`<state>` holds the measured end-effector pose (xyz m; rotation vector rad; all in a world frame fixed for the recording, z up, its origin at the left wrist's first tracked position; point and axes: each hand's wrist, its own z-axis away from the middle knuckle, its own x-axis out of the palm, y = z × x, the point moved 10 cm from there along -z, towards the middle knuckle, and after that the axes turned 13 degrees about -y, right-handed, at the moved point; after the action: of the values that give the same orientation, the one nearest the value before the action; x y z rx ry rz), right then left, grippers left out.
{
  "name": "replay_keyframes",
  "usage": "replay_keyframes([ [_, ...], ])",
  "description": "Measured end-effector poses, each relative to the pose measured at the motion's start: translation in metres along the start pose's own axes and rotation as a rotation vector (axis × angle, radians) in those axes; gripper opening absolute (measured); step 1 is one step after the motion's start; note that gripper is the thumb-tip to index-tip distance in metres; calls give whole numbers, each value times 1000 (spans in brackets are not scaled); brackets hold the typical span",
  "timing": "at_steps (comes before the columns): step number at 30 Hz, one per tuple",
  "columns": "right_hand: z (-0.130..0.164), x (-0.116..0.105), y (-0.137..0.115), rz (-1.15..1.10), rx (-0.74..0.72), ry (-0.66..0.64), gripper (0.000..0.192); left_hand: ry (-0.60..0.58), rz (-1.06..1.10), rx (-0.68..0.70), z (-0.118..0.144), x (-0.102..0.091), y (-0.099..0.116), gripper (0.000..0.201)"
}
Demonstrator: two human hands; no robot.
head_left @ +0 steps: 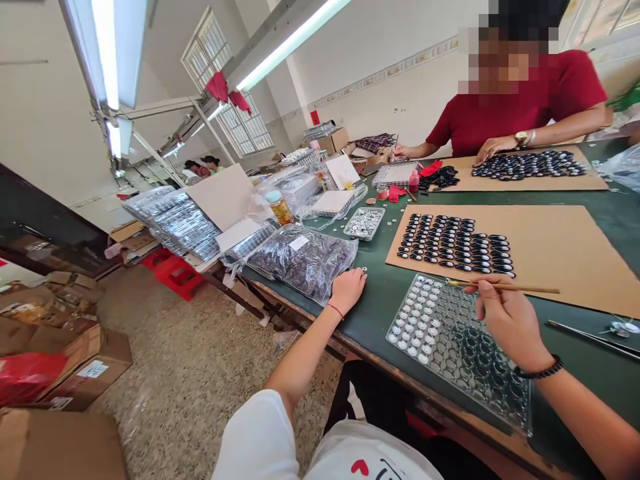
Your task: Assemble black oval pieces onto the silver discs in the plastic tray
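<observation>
Broadly, the green counter (380, 313) carries everything, and the right hand (507, 320) works just above its near edge, fingers pinched shut in a grip on a thin wooden stick (505, 287) that lies nearly level, its tip pointing left. Beyond the grip, farther from the person, lies a large sheet of cardboard (565, 253) with rows of small dark oval pieces (455, 243) laid out on it. Directly below the grip and toward the person sits a clear plastic tray (480, 360) of round cells; the cells on its left side hold small white rounds (415, 320), while those under and right of the grip look empty. Well to the left of the grip, the left hand (347, 288) rests fingers curled on the counter, touching the edge of a plastic bag (305, 260) of dark parts; whether it is holding anything I cannot tell. Across the counter another person in a red shirt (520, 100) works over a second cardboard sheet. As a judgement, the tray overhangs the counter's near edge, so a nudge from the wrist could tip it and spill the rounds; the stick is held only at the fingertips and could slip, and a sweep of the forearm might scatter the neat rows of ovals.
</observation>
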<state>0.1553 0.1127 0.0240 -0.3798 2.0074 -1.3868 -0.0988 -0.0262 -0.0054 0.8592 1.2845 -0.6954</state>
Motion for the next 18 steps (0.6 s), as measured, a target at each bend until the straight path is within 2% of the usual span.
replay_keyframes([
  [5, 1, 4, 1, -11, 21, -24, 28, -6, 151, -31, -4, -6, -4, 32],
  [10, 1, 8, 5, -9, 36, -31, 28, 9, 425, -56, -7, -7, -7, 26],
  [14, 0, 7, 8, -50, 32, -22, 28, 35, 742, -62, -7, -7, -11, 21],
  [18, 0, 3, 7, -24, 42, -17, 28, 37, 1177, -102, -21, -8, -15, 23],
])
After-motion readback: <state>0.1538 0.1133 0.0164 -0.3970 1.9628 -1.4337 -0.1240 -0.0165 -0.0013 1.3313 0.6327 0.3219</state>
